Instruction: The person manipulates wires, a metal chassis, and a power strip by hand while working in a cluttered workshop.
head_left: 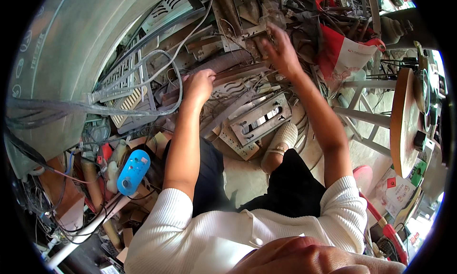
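Observation:
My left hand [199, 86] has its fingers curled at a heap of scrap metal strips and plates, beside a rusty brown strip [223, 74]; what its fingers grip is hidden. My right hand [280, 50] is higher in the heap, fingers apart and bent, close to a small metal piece [252, 33] and a crumpled clear plastic bag [276, 17]. Below them lies a slotted metal plate [245, 133] on perforated panels [227, 140], next to my foot in a woven beige shoe [284, 136].
A large metal appliance [47, 50] with looped grey cables [143, 113] stands left. A blue plastic piece [133, 171] lies among clutter at lower left. A red-and-white bag [345, 55] is upper right, a round wooden stool top [402, 121] on metal legs at right.

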Available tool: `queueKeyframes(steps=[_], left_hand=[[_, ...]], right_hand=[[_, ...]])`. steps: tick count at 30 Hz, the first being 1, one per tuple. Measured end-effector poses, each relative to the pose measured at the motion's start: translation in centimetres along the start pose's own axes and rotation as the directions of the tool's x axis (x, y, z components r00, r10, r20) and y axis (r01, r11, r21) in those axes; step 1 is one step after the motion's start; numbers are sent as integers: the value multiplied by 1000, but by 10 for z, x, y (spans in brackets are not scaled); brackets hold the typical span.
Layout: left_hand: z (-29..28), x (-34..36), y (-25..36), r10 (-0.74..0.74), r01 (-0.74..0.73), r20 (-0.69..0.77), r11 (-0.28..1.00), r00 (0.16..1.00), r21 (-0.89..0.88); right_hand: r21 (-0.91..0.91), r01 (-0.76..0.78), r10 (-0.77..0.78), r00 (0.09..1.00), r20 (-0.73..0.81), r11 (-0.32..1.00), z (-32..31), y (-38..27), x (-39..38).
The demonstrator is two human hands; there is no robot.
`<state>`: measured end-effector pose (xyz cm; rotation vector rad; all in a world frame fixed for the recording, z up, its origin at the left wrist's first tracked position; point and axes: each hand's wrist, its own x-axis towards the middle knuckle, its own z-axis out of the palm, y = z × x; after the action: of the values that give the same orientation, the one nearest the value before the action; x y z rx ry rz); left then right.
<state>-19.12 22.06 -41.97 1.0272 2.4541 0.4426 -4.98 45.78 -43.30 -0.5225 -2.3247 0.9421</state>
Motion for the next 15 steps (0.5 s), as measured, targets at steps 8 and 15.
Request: queueKeyframes(steps=[8,15], left_hand=[[-16,6,-10,-53,38,-256,997,965,-65],[2,17,11,46,-135,-280,942,959,-307]], right_hand=[[94,-466,442,874,200,880,-21,19,-148],[243,-531,506,847,163,811,-28,14,-183]])
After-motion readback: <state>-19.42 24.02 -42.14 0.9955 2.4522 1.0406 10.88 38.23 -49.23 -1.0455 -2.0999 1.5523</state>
